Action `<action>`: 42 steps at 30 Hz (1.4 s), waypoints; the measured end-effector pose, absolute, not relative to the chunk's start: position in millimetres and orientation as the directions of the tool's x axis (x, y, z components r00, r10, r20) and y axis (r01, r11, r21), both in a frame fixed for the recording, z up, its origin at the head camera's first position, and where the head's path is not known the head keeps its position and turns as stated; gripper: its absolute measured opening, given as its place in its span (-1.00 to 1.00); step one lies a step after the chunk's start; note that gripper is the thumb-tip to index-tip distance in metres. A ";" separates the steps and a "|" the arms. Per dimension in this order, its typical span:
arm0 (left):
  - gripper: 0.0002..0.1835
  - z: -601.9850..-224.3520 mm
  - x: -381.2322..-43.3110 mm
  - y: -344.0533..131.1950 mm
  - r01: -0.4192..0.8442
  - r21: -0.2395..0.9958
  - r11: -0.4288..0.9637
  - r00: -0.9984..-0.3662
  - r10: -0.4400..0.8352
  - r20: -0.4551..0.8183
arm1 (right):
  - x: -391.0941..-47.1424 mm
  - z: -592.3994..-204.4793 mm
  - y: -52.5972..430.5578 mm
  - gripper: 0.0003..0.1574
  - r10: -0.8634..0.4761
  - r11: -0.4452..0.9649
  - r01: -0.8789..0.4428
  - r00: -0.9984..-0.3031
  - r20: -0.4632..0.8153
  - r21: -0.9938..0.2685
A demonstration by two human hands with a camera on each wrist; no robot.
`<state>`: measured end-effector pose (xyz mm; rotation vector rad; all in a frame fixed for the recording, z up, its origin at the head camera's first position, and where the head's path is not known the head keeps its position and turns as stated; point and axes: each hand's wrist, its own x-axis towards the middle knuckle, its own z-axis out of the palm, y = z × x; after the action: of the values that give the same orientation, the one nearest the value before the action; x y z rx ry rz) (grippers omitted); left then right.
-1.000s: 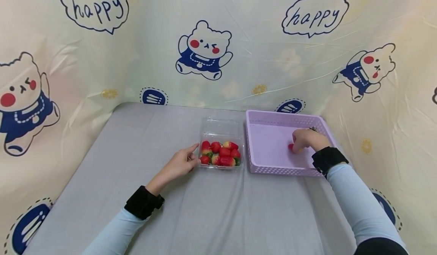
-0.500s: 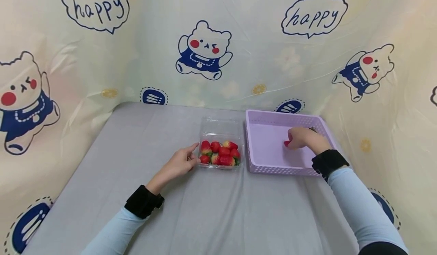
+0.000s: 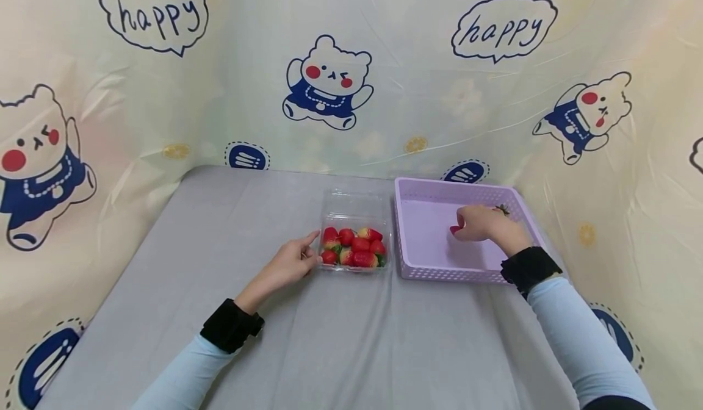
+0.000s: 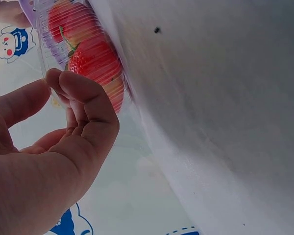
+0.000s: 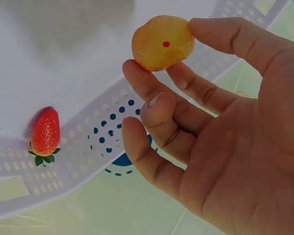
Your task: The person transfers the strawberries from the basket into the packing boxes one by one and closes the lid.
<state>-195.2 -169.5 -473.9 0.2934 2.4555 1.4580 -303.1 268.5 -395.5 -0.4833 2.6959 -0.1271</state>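
My left hand (image 3: 288, 260) pinches the left edge of a clear plastic clamshell box (image 3: 357, 202) between thumb and fingertips. The box stands with its lid folded back, and several red strawberries (image 4: 95, 61) fill it. Over the lilac basket (image 3: 423, 245), my right hand (image 3: 483, 222) holds a strawberry (image 5: 162, 43) between thumb and fingers. In the right wrist view its pale yellow end with a red dot faces the camera, without leaves. Another strawberry (image 5: 45, 132) with green leaves lies in the basket by the perforated wall; the right hand mostly covers it in the head view.
A grey cloth (image 3: 307, 349) covers the table. The box stands just left of the basket, with a narrow gap between. Behind the table hangs a curtain (image 3: 417, 93) printed with bears, which also runs along both sides.
My right hand has moved left across the basket with the strawberry, uncovering more of the other strawberry's leaves. The left hand and the box have stayed in place.
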 end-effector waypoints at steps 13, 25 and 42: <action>-0.27 -476.1 -195.5 -169.1 0.022 0.877 0.479 -0.944 0.298 -0.139 | -281.8 -395.4 252.9 -0.61 -0.374 0.921 -0.311 -0.876 -0.305 -0.235; -0.27 -475.0 -194.8 -168.5 0.054 0.877 0.477 -0.947 0.304 -0.106 | -282.1 -405.8 246.3 -0.70 -0.428 0.873 -0.371 -0.894 -0.132 -0.316; -0.27 -474.0 -195.0 -168.8 0.044 0.880 0.473 -0.945 0.305 -0.117 | -271.2 -408.9 230.7 -0.61 -0.451 0.842 -0.412 -0.892 -0.035 -0.349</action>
<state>-195.0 -168.8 -474.0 0.2983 2.4655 1.4612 -271.2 230.7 -408.9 -0.6827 2.9030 -0.5109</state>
